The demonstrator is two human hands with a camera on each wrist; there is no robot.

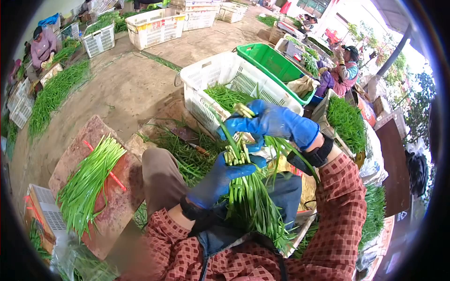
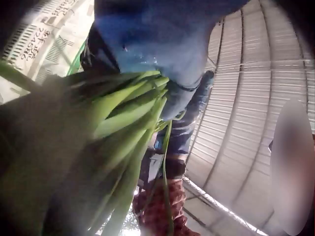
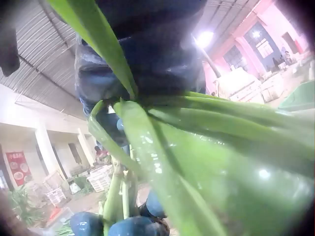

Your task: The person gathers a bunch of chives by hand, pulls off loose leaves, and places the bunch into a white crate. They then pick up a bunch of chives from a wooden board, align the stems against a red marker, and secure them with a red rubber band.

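In the head view my left hand [image 1: 211,180], in a blue glove, grips a bunch of green stalks [image 1: 251,196] near their pale cut ends, the leaves hanging over the lap. Just above it, my right hand [image 1: 281,122], also gloved in blue, is curled round a smaller bunch, its pale ends [image 1: 243,110] poking out and its leaves [image 1: 283,147] drooping below the wrist. The left wrist view shows leaves [image 2: 130,108] coming out beneath the blue glove [image 2: 157,44]. Broad wet leaves [image 3: 167,147] cross the right wrist view below the glove [image 3: 147,54].
A white crate [image 1: 199,100] holding greens stands ahead, beside a green crate [image 1: 267,63]. On the left, a pile of stalks [image 1: 91,180] and a red strip lie on a board [image 1: 93,126]. A knife [image 1: 199,149] rests among loose leaves. Other people sit farther off.
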